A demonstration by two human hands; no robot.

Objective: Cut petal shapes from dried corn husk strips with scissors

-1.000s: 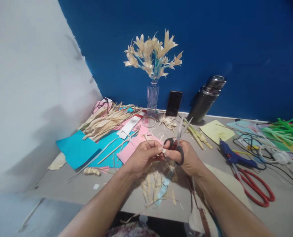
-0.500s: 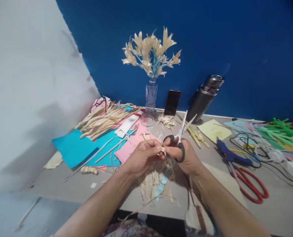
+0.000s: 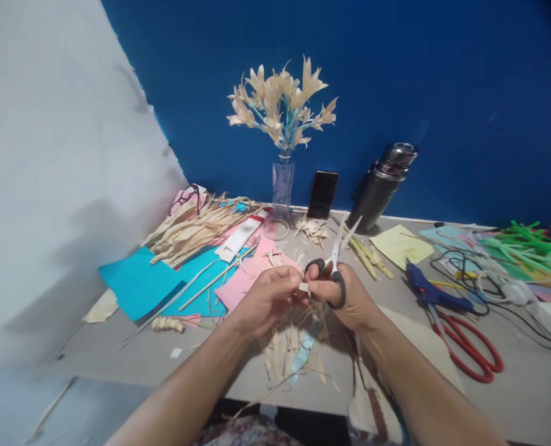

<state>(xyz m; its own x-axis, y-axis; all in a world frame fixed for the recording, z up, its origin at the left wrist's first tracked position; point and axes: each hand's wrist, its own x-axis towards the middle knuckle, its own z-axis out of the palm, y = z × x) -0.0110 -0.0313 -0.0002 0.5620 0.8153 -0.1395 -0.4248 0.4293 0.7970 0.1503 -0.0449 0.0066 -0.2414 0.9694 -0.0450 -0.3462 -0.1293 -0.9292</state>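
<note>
My left hand (image 3: 268,298) pinches a small white piece (image 3: 304,287), perhaps paper or tape, over the middle of the table. Close against it, my right hand (image 3: 350,300) has its thumb and fingertips on the same piece. Black-handled scissors (image 3: 335,257) hang on the right hand's fingers, their blades parted and pointing up and away. Below both hands lie dry husk scraps (image 3: 280,353) and a light blue strip (image 3: 302,353). The fingertips partly hide the white piece.
Behind stand husk flowers (image 3: 280,102) in a clear bottle (image 3: 283,186), a phone (image 3: 323,194) and a dark flask (image 3: 382,186). Left lie dry husks (image 3: 201,226) and blue paper (image 3: 138,279). At right are a glue gun (image 3: 436,292), red-handled scissors (image 3: 473,347) and cables (image 3: 461,263).
Both hands stay close together, with the scissors shifted slightly left and down. More of the white piece shows between the fingertips. The whole view has moved a little.
</note>
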